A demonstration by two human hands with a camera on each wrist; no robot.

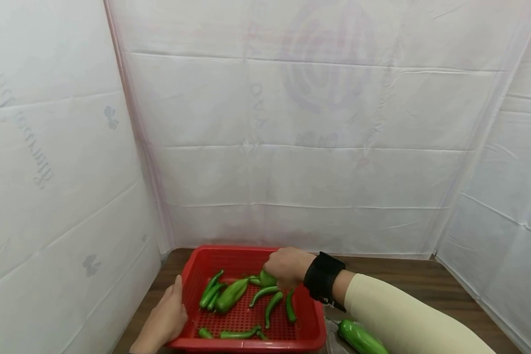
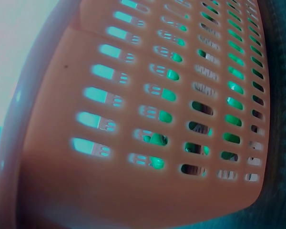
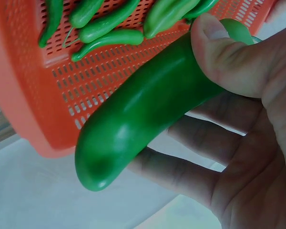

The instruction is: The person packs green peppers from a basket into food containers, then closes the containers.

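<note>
Head view: a red slotted basket (image 1: 307, 314) sits on a brown wooden counter (image 1: 407, 280), enclosed on three sides by white sheeting (image 1: 292, 147). The right hand (image 1: 287, 268) reaches over the far right part of the basket, fingers curled around a smooth green pepper (image 1: 267, 279); the right wrist view shows the thumb (image 3: 219, 47) pressing it against the fingers, its blunt free end projecting past the basket's edge. The left hand (image 1: 165, 317) lies along the basket's near left rim, thumb up against the wall and fingers resting flat, holding nothing; the left wrist view shows only the slotted wall (image 2: 133, 119) at close range. Loose green chillies (image 1: 230, 295) of several sizes lie scattered on the basket floor. Another green pepper (image 1: 360, 339) rests on the counter just right of the basket, beside the sleeve.

Risk, as a judgement: the held pepper is glossy and gripped near one end only, so it could slip from the hand. The left hand merely rests on the basket, so a knock from the right forearm might shift it.
</note>
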